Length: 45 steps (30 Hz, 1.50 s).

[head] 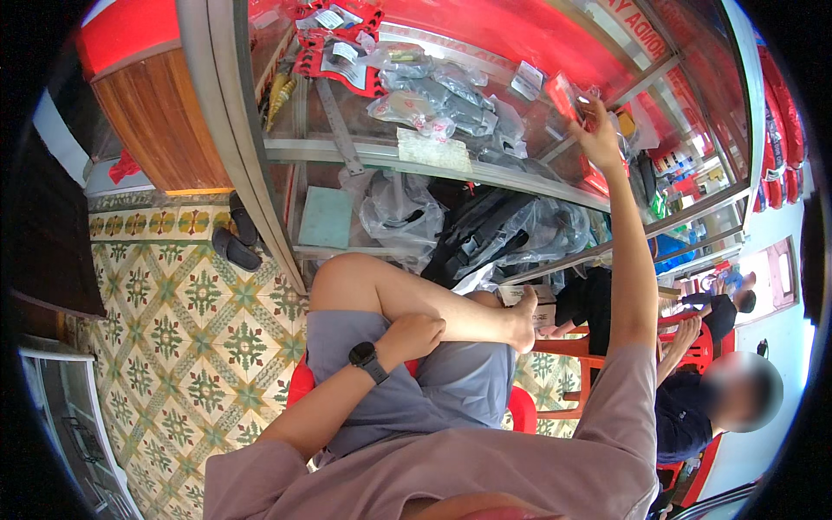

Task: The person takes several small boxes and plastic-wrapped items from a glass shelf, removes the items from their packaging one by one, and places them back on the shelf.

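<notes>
Stretched out to the upper right, my right hand (599,133) grips a red and white packet (563,97) between thumb and fingers, over the upper shelf of a glass display case (426,162). More red boxes (595,174) lie just under that wrist. My left hand (416,335) rests with curled fingers on the shin of my crossed leg (448,305); it appears to hold nothing. A black watch (368,361) is on the left wrist. Plastic-wrapped parts (435,91) fill the shelf's middle, beside red printed packs (338,58) and a metal ruler (337,123).
On the lower shelf are a pale green book-like item (326,217), clear plastic bags (400,205) and black straps (481,234). A seated person (682,416) is close on my right. Dark slippers (237,247) lie on the patterned tile floor (188,338), left of the case's metal frame.
</notes>
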Motion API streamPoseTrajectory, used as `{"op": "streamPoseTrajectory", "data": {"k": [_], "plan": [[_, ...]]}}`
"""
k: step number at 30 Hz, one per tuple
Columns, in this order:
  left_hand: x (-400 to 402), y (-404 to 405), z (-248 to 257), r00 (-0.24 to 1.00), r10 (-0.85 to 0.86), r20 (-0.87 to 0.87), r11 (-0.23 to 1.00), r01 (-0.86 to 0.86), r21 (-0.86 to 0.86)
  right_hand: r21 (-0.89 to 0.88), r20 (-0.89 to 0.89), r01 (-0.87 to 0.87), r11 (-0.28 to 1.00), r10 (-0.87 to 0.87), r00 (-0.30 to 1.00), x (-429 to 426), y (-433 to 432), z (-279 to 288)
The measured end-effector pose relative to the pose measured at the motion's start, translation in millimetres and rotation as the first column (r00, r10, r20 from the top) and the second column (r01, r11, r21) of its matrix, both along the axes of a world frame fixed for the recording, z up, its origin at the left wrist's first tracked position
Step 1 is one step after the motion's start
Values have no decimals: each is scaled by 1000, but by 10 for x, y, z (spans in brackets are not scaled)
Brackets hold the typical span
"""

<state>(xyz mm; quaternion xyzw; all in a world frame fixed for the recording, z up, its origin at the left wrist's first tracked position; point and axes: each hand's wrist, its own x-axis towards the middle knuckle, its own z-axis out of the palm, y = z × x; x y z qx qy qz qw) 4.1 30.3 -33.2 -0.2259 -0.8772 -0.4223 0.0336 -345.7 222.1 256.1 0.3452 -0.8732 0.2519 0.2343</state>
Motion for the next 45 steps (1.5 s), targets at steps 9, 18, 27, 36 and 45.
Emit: {"op": "streamPoseTrajectory", "data": {"k": [9,18,27,36,45], "plan": [[36,-31,77,1000,-2,0,999,2,44,-936,352,134,326,847,398,1871,-540,-77],[-73,-141,405,724,-287,627,717,-272,642,-838,304,474,270,953,-4,2696,-537,-1035],[48,-455,471,676,-630,383,109,-411,905,-668,334,583,462,887,-321,3354,-820,-1859],[-121,-356,349,691,-356,629,101,-641,761,-421,421,16,907,180,889,3346,-803,-1975],[-132,-360,526,724,-401,561,48,-594,803,-647,756,385,659,484,442,3180,-793,-2135]]}}
